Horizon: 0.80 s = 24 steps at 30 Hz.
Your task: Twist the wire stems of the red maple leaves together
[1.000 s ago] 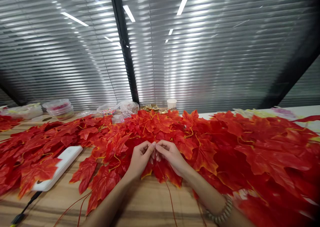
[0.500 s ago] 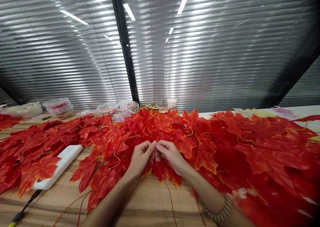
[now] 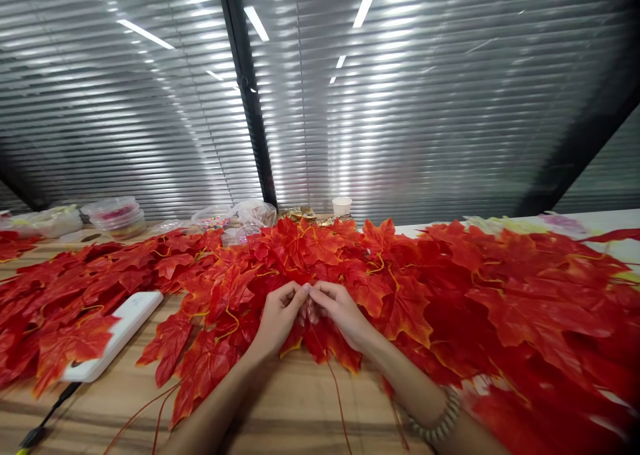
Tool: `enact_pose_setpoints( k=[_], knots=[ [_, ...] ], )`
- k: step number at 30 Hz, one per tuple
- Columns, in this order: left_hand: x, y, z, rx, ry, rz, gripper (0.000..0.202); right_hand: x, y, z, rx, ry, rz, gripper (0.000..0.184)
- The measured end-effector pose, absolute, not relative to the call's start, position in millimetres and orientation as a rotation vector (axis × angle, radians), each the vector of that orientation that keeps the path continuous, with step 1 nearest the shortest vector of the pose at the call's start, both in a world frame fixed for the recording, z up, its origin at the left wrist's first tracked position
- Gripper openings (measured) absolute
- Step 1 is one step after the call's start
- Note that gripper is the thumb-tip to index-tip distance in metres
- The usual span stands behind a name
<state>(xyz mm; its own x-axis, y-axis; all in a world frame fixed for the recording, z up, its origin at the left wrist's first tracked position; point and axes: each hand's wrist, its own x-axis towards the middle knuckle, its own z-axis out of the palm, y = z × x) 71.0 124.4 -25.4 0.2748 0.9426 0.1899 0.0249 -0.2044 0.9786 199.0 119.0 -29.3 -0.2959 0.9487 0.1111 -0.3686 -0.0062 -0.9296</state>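
Note:
My left hand (image 3: 283, 315) and my right hand (image 3: 341, 313) meet at the middle of the table, thumbs and fingertips pinched together. A thin red cord (image 3: 339, 395) runs from under the fingers down toward the near edge, so both pinches seem to be on it; the exact spot between the fingertips is hidden. Just below and behind the hands lies a red artificial maple leaf (image 3: 330, 340) with yellow-orange edges. Many more such maple leaves (image 3: 370, 288) are heaped around both hands. A beaded bracelet (image 3: 440, 420) circles my right wrist.
A white power bank (image 3: 127, 321) with a black cable (image 3: 60, 401) lies at left, partly under a leaf. Clear plastic tubs (image 3: 115, 216), plastic bags (image 3: 253, 213) and a paper cup (image 3: 342, 206) stand along the back, before window blinds (image 3: 400, 108). More red cords (image 3: 160, 411) trail at the near left.
The view has shifted very slightly. Both hands keep the same pinched pose, with no clear change in the cord or leaves.

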Motion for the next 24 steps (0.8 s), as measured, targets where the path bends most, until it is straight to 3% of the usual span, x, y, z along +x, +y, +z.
enact_pose_setpoints(
  k=[24],
  knots=[
    [71.7,123.8,-25.0,1.512,0.945,1.102,0.034,198.5,119.4,-30.3,-0.736,-1.191,1.537,0.034]
  ],
)
